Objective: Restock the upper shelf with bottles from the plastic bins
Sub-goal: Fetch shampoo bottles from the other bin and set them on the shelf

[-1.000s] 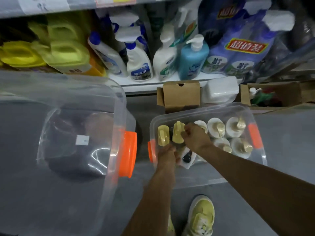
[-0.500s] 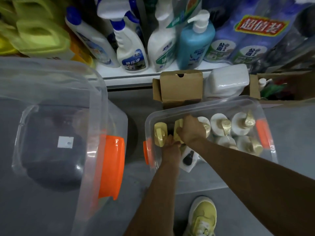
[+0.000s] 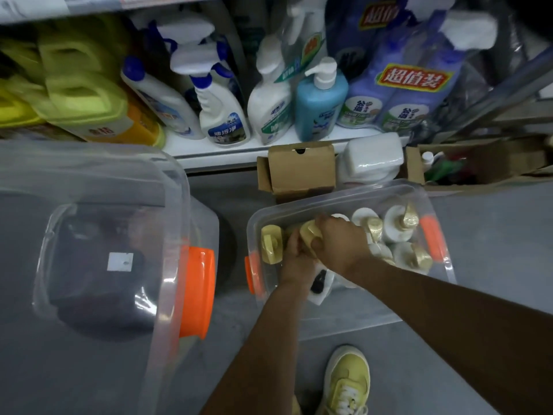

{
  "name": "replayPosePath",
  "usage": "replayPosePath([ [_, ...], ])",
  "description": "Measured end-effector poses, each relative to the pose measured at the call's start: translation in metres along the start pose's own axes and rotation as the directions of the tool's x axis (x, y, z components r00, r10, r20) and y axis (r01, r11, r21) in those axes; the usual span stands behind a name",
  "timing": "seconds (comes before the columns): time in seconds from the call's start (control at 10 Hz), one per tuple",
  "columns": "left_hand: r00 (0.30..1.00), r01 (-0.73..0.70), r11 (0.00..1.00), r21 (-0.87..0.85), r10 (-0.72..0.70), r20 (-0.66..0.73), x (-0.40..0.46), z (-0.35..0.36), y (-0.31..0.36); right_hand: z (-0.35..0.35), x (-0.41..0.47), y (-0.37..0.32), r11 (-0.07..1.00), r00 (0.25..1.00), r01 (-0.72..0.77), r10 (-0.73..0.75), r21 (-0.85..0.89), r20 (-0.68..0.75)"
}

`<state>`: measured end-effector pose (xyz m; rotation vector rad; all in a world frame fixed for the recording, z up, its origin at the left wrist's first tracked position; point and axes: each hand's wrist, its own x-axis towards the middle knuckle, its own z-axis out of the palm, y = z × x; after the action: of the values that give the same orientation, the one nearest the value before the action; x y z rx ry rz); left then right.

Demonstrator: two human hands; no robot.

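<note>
Both grips reach into the clear bin (image 3: 443, 266) at 3 o'clock, the right hand (image 3: 339, 244) curled round a gold-capped bottle (image 3: 309, 233), the left hand (image 3: 296, 265) touching it, its fingers hidden.

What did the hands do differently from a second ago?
The right hand closed around a yellow pump top, which it only touched before. The left hand slid up beside the same top. The bin and the other bottles stayed put.
</note>
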<state>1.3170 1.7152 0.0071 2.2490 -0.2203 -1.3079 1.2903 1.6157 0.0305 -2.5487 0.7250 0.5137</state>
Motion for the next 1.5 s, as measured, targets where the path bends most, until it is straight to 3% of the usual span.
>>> replayPosePath([
  [0.1,0.999,-0.007,0.924,-0.381,-0.011,-0.045,-0.012,-0.011,0.008,-0.029,-0.01,0.006,0.989,0.993,0.102,-0.109,0.107,0.055],
  [0.2,0.999,-0.044,0.942,-0.333,0.045,-0.003,-0.022,-0.018,0.016,-0.067,-0.015,0.013,0.972,0.981,0.143,-0.164,0.187,0.104],
  [0.4,0.994,-0.086,0.916,-0.392,0.107,0.033,-0.045,-0.038,0.047,-0.135,-0.013,0.002,0.954,0.949,0.252,-0.277,0.16,0.154],
  [0.5,0.993,-0.025,0.876,-0.481,0.076,0.087,-0.057,-0.047,0.06,-0.165,-0.01,0.0,0.96,0.953,0.238,-0.26,0.145,0.159],
  [0.7,0.985,0.03,0.956,-0.29,0.021,0.172,-0.106,-0.085,0.107,-0.245,-0.036,-0.009,0.935,0.977,0.164,-0.198,0.313,0.082],
  [1.0,0.986,-0.067,0.919,-0.389,0.121,0.117,-0.187,-0.12,0.168,-0.331,-0.079,-0.037,0.859,0.997,0.056,-0.072,0.508,0.012],
  [1.2,0.989,-0.144,0.911,-0.387,0.149,-0.017,-0.232,-0.146,0.194,-0.371,-0.108,-0.059,0.696,0.993,0.008,0.078,0.718,-0.087],
  [1.3,0.99,-0.141,0.875,-0.462,0.116,-0.082,-0.259,-0.159,0.214,-0.382,-0.124,-0.071,0.547,0.978,-0.035,0.19,0.836,-0.084],
  [1.4,0.992,-0.108,0.776,-0.621,0.045,-0.116,-0.283,-0.175,0.234,-0.394,-0.146,-0.084,0.349,0.977,-0.091,0.215,0.933,0.015],
  [1.5,0.989,-0.128,0.687,-0.715,0.039,-0.14,-0.312,-0.194,0.255,-0.414,-0.172,-0.096,0.227,0.985,-0.121,0.151,0.966,0.088],
])
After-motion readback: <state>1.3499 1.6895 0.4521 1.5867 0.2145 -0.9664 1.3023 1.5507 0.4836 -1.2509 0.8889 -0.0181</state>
